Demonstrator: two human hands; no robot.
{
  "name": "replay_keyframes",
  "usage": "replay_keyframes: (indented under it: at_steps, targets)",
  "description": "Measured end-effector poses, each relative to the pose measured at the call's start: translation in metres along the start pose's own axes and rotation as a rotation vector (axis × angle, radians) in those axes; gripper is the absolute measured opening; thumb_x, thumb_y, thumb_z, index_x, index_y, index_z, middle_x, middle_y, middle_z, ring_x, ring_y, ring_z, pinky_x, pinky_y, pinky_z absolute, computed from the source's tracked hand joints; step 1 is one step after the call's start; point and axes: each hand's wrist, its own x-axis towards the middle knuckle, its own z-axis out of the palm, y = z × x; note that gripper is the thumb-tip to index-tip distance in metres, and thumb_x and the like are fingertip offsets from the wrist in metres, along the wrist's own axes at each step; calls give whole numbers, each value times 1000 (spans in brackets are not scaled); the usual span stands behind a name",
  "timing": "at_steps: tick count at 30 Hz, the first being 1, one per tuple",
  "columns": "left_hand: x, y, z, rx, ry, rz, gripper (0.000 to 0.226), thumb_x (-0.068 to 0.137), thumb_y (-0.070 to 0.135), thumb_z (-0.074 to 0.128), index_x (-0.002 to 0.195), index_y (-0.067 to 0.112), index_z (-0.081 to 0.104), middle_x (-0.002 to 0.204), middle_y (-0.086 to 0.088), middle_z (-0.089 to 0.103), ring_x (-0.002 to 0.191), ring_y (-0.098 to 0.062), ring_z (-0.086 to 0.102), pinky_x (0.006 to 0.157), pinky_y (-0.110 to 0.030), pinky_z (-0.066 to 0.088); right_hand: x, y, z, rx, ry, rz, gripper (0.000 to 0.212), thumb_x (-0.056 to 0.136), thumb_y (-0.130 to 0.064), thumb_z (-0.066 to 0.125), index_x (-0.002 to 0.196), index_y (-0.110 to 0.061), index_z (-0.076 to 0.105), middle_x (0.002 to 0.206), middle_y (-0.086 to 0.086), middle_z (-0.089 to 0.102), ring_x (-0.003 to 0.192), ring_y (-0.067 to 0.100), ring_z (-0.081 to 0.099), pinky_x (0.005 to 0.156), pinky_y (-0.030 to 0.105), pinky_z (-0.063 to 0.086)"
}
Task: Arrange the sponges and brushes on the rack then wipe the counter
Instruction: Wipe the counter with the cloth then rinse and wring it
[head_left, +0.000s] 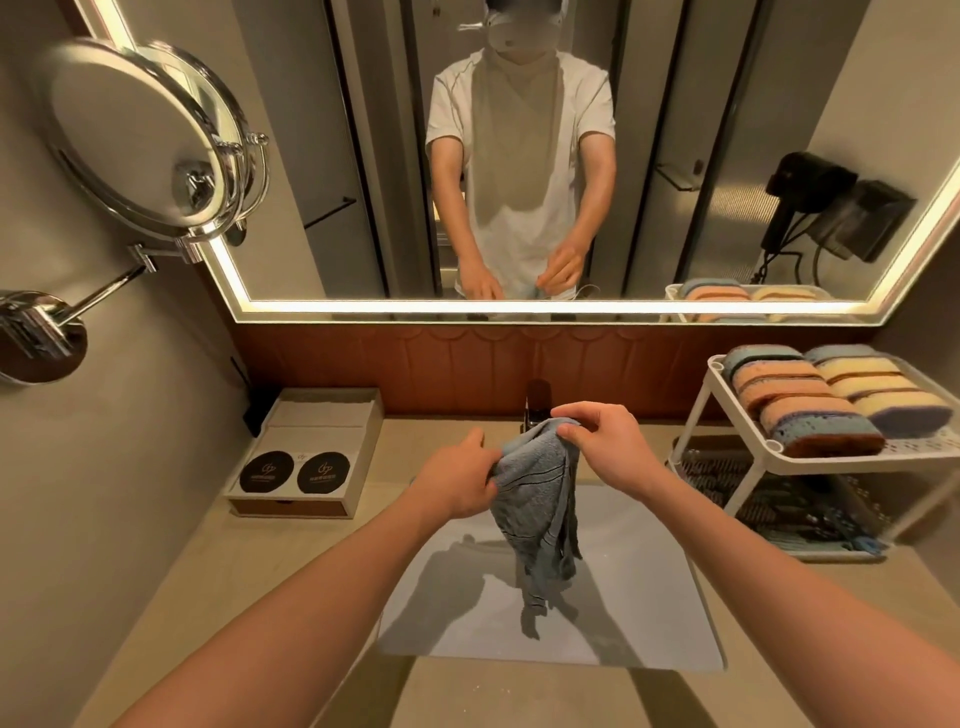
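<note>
Cloth, blue-grey, hangs over sink, bunched top pinched by left hand and right hand; tap half hidden behind. Sponges fill rack top tier on desk, right; lower-tier items indistinct, rack edge cut off

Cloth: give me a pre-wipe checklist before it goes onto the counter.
1. Grip on the cloth: left hand and right hand both pinch its top. Ok.
2. Spread for wiping: it hangs bunched and twisted over the sink. Not ok.
3. The sponges stowed: lined up in rows on the top shelf of the rack. Ok.
4. Brushes stowed: dark shapes on the lower shelf, too murky to identify. Cannot tell.
5. Obstacles on the counter located: box at back left, rack at right. Ok.
6. Cloth damp: cannot tell.
</note>
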Motion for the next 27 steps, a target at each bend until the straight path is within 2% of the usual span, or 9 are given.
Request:
replay_keyframes:
  at_steps: [4,6,8,12,14,16,21,24,27]
  targets:
    - [-3,-19,0,245,257,335,11,90,24,59,99,19,57,103,-6,53,87,-26,57,62,-38,45,0,7,-3,-104,19,-21,24,95,-17,65,116,-18,75,108,-9,73,103,8,65,95,29,52]
    - [-3,-24,0,280,317,373,11,88,27,64,95,22,58,99,-2,57,85,-23,58,63,-37,47,0,11,-3,-173,38,-44,24,96,-18,63,118,-18,74,112,-8,72,105,9,64,97,33,52]
    - [-4,-23,-3,168,323,247,10,88,31,64,92,23,59,93,0,62,84,-24,62,64,-35,47,0,13,-3,-195,60,-54,24,96,-18,63,118,-18,73,113,-6,72,105,9,63,98,34,52]
    - [-3,-14,-5,-283,282,-217,22,84,39,48,76,19,54,73,-3,64,73,-29,61,59,-36,47,-2,6,0,-200,17,-97,23,97,-17,63,118,-19,73,113,-7,71,104,7,60,96,29,50]
    - [-3,-12,-4,-417,265,-367,29,86,38,43,69,16,52,68,-4,60,70,-29,58,56,-34,40,-4,0,4,-217,-15,-136,23,98,-17,63,119,-19,72,113,-9,69,107,9,58,97,30,48]
    - [-3,-12,-3,-530,223,-473,28,87,37,44,68,18,53,68,-3,63,69,-26,62,59,-33,45,-6,-4,8,-243,-28,-171,24,98,-17,62,120,-20,71,114,-8,69,109,10,56,97,29,46]
    - [-1,-8,2,-942,87,-627,23,85,31,66,76,10,61,70,-10,75,75,-24,76,69,-35,62,-11,-5,11,-278,-39,-206,25,99,-17,61,122,-20,71,115,-7,70,109,10,55,91,21,40]
    - [0,-9,6,-962,-2,-613,29,91,35,69,78,10,61,73,-12,76,75,-25,76,64,-32,61,-13,-3,9,-259,-51,-196,24,99,-16,60,120,-20,71,114,-7,69,109,10,56,91,22,41]
    - [2,-8,8,-825,5,-537,23,90,32,59,71,19,60,66,1,66,69,-24,64,62,-31,48,-14,1,8,-208,-23,-170,22,100,-12,58,114,-21,72,110,-7,69,108,11,58,95,29,48]
